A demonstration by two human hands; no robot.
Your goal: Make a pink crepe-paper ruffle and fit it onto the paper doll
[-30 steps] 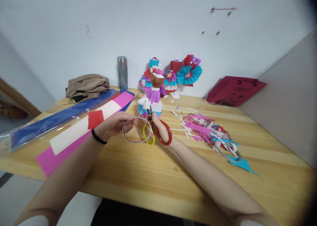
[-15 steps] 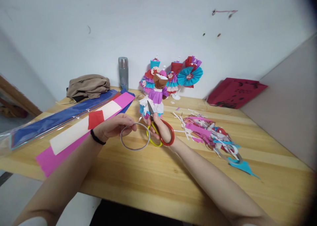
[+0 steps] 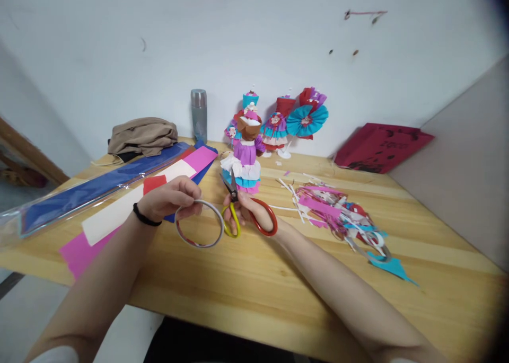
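Observation:
My left hand (image 3: 172, 197) pinches the upper edge of a thin roll of tape (image 3: 223, 228), a pale grey ring with reddish marks inside, held above the table. To its right, my right hand (image 3: 245, 208) grips scissors (image 3: 234, 195) with one red and one yellow handle. Their dark blades are spread and point up and away from me. Just beyond the blades stands a crepe-paper dress (image 3: 245, 154) with a brown top, purple middle and ruffles in white, blue and pink. Nothing shows between the blades.
More paper dresses (image 3: 275, 127) and a grey flask (image 3: 199, 116) stand by the wall. Crepe-paper strips (image 3: 107, 222), a blue packet (image 3: 95, 191) and brown cloth (image 3: 143, 135) lie left. Paper scraps (image 3: 338, 214) and a dark red bag (image 3: 384, 147) are on the right.
My left hand has shifted left with the roll of tape, which has turned slightly. The scissors have moved a little left, and their blades have opened.

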